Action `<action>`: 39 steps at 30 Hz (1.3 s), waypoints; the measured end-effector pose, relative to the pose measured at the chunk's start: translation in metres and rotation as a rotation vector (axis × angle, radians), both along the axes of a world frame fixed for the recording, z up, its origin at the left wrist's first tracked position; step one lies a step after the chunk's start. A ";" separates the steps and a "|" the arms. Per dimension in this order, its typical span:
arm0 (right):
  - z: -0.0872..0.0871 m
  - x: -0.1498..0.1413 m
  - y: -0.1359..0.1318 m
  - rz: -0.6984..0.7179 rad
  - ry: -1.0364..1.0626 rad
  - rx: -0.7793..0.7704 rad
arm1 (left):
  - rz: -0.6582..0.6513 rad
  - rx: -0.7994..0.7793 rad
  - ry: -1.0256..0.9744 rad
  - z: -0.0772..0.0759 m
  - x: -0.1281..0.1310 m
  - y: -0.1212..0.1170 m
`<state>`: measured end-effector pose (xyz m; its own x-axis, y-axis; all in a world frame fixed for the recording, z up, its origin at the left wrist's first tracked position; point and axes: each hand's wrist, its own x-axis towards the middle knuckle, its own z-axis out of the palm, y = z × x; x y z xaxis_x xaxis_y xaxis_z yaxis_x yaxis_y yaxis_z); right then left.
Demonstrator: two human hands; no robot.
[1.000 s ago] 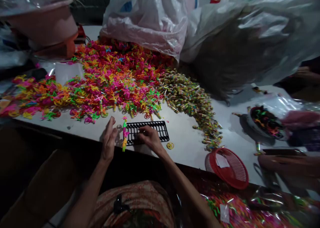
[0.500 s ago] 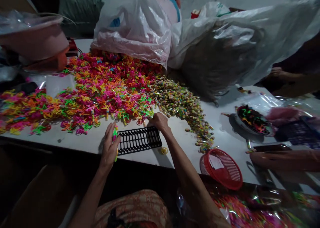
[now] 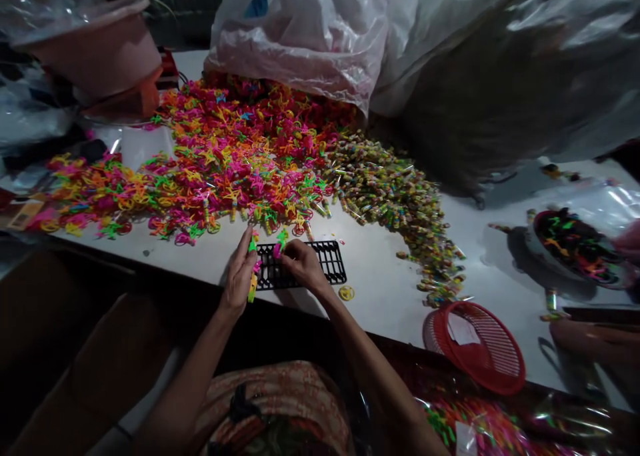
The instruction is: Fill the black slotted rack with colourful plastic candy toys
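A black slotted plastic rack (image 3: 330, 261) lies on the white table near its front edge. My left hand (image 3: 239, 279) rests along the rack's left end, its fingers stretched out against a few small green, pink and yellow plastic pieces (image 3: 253, 284). Over the middle of the rack, my right hand (image 3: 304, 264) pinches a small green and pink plastic piece (image 3: 280, 244). Behind the rack spreads a big heap of bright plastic pieces (image 3: 225, 156). Beside it is a pile of small clear tubes with coloured contents (image 3: 387, 183). A yellow ring-shaped piece (image 3: 346, 293) lies right of the rack.
A red basket (image 3: 475, 346) holding a paper slip stands at the table's front right. Farther right is a bowl of dark and coloured pieces (image 3: 575, 246). Large plastic bags (image 3: 300, 49) are behind the heap. A pink tub (image 3: 95, 49) stands back left.
My right hand has moved from the pile's edge beyond the rack to over the rack, where a green and pink piece now shows in its fingers. The view has shifted.
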<state>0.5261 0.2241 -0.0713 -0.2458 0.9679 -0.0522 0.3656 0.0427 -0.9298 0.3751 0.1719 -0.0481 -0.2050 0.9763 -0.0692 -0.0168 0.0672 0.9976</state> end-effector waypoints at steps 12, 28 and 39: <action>-0.002 -0.031 0.006 0.095 0.100 0.023 | -0.006 -0.005 0.075 0.001 0.000 -0.003; 0.031 0.008 0.039 0.050 -0.647 0.082 | -0.054 0.093 0.383 0.005 0.003 -0.007; 0.044 0.049 0.053 -0.175 -0.911 -0.100 | -0.102 0.264 0.609 -0.003 0.007 0.007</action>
